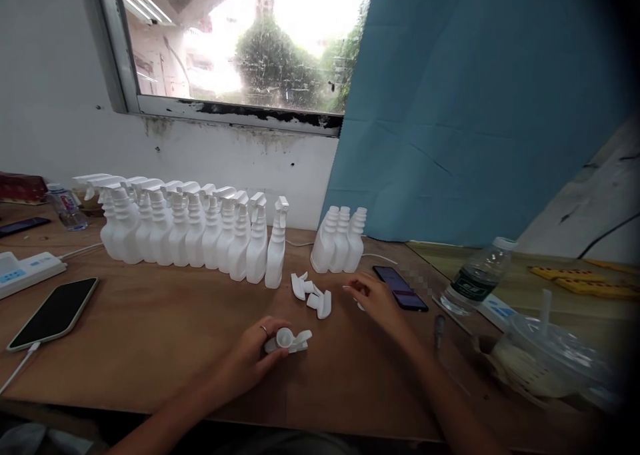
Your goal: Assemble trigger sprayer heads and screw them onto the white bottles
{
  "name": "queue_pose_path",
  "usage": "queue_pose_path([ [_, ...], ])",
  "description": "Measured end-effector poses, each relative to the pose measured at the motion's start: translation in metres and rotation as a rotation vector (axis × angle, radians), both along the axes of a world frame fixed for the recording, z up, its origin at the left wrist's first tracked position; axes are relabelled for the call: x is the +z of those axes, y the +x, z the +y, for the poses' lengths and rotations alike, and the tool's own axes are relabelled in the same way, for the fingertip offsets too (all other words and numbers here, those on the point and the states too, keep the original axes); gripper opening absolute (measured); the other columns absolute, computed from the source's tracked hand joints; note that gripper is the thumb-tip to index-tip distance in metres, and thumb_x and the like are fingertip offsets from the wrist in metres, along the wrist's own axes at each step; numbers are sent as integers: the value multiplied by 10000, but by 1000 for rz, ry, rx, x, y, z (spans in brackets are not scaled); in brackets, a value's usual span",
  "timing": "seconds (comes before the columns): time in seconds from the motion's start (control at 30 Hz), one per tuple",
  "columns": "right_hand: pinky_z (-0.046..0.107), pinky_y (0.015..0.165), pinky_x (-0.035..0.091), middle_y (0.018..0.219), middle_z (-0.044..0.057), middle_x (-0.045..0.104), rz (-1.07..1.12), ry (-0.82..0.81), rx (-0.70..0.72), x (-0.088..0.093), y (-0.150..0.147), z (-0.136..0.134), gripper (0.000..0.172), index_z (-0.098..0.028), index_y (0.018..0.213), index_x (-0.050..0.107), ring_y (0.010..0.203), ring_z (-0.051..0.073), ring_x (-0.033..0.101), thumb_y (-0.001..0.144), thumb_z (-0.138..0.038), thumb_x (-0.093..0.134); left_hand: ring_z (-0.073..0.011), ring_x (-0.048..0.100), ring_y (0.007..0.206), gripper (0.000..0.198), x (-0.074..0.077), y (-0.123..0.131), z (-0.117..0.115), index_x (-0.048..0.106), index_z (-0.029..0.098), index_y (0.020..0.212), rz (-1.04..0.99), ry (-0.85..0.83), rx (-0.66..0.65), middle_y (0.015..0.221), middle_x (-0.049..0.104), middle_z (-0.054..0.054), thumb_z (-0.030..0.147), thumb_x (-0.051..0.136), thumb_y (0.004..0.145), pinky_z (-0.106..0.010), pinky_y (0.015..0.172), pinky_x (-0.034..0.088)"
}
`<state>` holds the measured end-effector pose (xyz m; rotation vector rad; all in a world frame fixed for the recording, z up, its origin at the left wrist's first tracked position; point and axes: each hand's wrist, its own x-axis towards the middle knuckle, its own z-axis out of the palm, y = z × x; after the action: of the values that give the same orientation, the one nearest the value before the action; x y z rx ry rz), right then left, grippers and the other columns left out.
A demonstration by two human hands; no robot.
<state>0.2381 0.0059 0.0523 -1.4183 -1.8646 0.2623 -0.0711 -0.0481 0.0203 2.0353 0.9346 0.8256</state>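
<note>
My left hand [263, 348] is closed around a white trigger spray head [294, 340], its round collar facing up. Beyond it on the tabletop lie two loose white spray heads [320, 303] [301, 286]. To their right, my right hand [373, 298] is low over the table with its fingers curled together. A small whitish bit shows beneath those fingers, too small to name. Toward the wall stands a row of several white bottles [230, 242] fitted with spray heads. Right of that row, a few white bottles [340, 242] have bare necks.
A dark phone [400, 287] lies beyond my right hand. On the right are a water bottle [475, 282], a lidded plastic cup with a straw [545, 355] and yellow strips [580, 280]. A charging phone [55, 312] and a power strip [30, 272] sit at left.
</note>
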Motion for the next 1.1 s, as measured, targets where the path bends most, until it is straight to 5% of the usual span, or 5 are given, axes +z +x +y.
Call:
queue_pose_path([
  [0.2,323,835,498,982,50,658,206,158,298,-14,-82,-58,92,-234,894,659,909,196,631,925,-224,572,-205,595,1065,361,-11,2,3,565,217,1243,-14,45,-32,1165,634,-58,189,549,883,-313,951,452],
  [0.3,303,832,511,1052,65,622,157,213,417,-26,-105,-70,201,-237,969,672,951,178,620,935,-119,513,-199,590,1113,395,-16,0,5,539,247,1279,-30,47,-50,1226,624,-46,189,547,888,-308,973,448],
  [0.47,373,920,484,1115,72,614,31,162,485,-31,-104,-74,353,-252,1141,622,1058,200,574,923,-46,434,-180,628,1052,399,-9,-3,4,469,236,1265,-15,-19,-29,1160,666,-19,187,561,880,-286,943,465],
  [0.6,402,978,458,1185,75,605,20,120,443,-34,-98,-77,319,-247,1180,574,1125,211,551,933,-83,456,-151,639,955,250,-2,-5,0,512,245,1135,34,-23,-4,1043,672,25,187,556,896,-244,861,477],
  [1.1,391,869,504,1065,54,673,-155,98,386,-36,-108,-79,181,-214,1103,585,986,225,600,952,-148,510,-167,640,884,129,-6,-11,2,618,229,1051,249,298,-15,970,687,-10,235,572,931,-261,785,484],
])
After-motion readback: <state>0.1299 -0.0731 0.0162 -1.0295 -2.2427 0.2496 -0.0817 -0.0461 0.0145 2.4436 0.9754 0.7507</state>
